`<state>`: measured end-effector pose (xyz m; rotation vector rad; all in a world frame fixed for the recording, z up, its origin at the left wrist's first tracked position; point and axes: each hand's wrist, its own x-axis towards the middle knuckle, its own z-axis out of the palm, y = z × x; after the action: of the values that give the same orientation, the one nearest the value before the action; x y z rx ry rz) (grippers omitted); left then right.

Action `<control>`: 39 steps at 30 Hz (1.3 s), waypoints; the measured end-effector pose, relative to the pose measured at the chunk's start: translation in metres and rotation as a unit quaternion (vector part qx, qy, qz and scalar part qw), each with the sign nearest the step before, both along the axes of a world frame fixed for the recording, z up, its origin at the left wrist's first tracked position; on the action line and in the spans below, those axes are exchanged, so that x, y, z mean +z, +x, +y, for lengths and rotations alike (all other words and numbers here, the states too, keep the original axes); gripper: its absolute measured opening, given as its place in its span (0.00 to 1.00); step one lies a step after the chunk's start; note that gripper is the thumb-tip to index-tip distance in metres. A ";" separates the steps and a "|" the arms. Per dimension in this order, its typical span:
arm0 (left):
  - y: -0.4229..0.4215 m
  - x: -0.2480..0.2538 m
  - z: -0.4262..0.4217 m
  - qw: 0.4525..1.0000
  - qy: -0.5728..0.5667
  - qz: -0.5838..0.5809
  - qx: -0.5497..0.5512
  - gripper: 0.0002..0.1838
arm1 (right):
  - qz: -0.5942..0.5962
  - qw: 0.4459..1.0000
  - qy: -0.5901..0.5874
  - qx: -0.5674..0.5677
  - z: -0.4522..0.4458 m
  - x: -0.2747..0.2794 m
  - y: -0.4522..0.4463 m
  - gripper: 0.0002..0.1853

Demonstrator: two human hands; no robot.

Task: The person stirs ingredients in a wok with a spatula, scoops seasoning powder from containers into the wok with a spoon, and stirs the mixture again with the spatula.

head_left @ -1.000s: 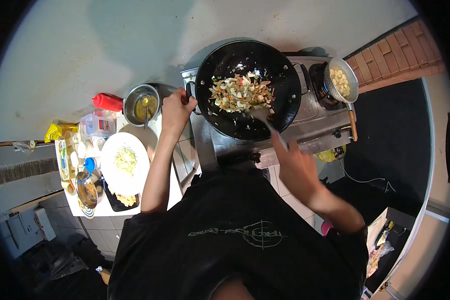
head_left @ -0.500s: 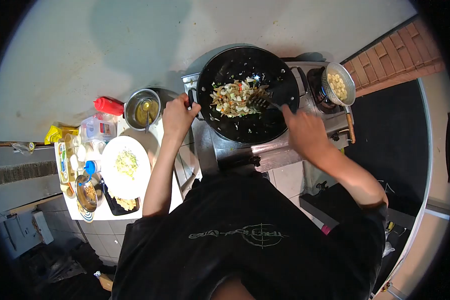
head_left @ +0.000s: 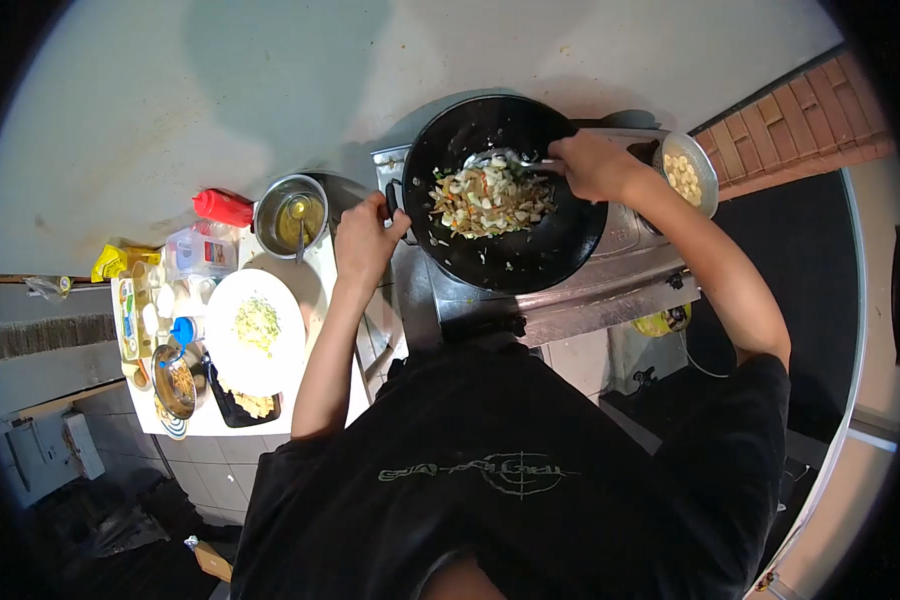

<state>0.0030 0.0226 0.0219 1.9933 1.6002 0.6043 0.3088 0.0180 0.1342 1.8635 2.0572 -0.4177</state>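
Note:
A large black wok sits on the stove with a chopped stir-fry mix heaped in its middle. My left hand grips the wok's left loop handle, fingers closed round it. Over the wok's right rim, my right hand is closed on a metal spatula; its blade reaches into the far side of the food, partly covered by it. The wok's right handle is hidden behind my right hand and forearm.
Right of the wok, a pan of pale chunks stands at the stove's end. On the left are a pot of oil with a spoon, a red squeeze bottle, a white plate of chopped greens, and a black tray.
My right hand has moved from the wok's near right side up to its far right, carrying the spatula. The food has shifted and spread. My left hand stays on the handle.

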 end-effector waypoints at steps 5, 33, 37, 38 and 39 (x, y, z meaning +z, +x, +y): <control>0.001 0.002 0.010 1.000 0.021 -0.008 -0.016 0.13 | 0.067 0.964 0.176 0.187 0.018 0.015 0.039 0.18; 0.001 0.000 0.010 0.999 0.007 -0.031 -0.003 0.14 | 0.251 0.962 0.091 -0.054 -0.082 -0.013 0.005 0.14; 0.001 -0.005 0.009 1.000 0.010 -0.025 -0.006 0.13 | 0.173 0.980 0.083 -0.054 -0.144 0.014 -0.025 0.24; 0.001 -0.006 0.008 1.000 0.015 -0.025 -0.001 0.13 | 0.136 0.987 0.086 -0.025 -0.160 0.007 -0.030 0.27; 0.002 -0.004 0.008 1.000 0.015 -0.025 -0.003 0.13 | 0.098 0.991 0.088 0.003 -0.169 -0.002 -0.033 0.30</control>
<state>0.0049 0.0307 0.0175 1.9871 1.5632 0.6743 0.2757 -0.1506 0.1324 1.9865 2.2952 -0.4469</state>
